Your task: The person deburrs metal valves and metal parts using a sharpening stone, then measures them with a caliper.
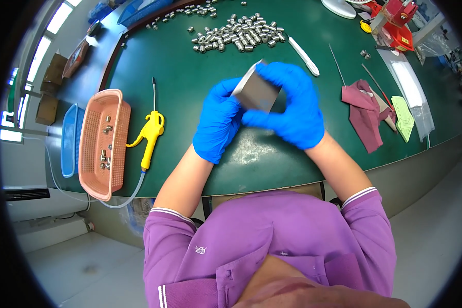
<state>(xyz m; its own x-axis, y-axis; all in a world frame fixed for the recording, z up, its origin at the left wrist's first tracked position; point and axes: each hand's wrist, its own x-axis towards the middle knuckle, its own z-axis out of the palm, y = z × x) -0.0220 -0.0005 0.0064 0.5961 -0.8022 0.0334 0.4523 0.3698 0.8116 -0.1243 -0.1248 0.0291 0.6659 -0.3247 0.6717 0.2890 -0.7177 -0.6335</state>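
Observation:
Above the near middle of the table, a flat rectangular grey-brown block (pixel 258 93) with a pale side edge is tilted up between my hands; its exact kind is unclear. My left hand (pixel 219 119), in a blue glove, is closed on the block's left side. My right hand (pixel 295 105), gloved the same and slightly blurred, curves round the right side. Its fingers lap over the top corner, and its thumb lies along the lower edge. Beyond my hands lies a heap of short shiny metal cylinders (pixel 236 35). A white-handled tool (pixel 304 56) rests right of that heap.
On the left, a pink basket (pixel 122 154) holds several metal pieces, with a blue basket (pixel 69 141) beside it. A yellow air gun (pixel 150 136) with a hose lies nearby. Rightward are a maroon cloth (pixel 363 115), thin rods, green paper (pixel 403 118) and red bins (pixel 398 36).

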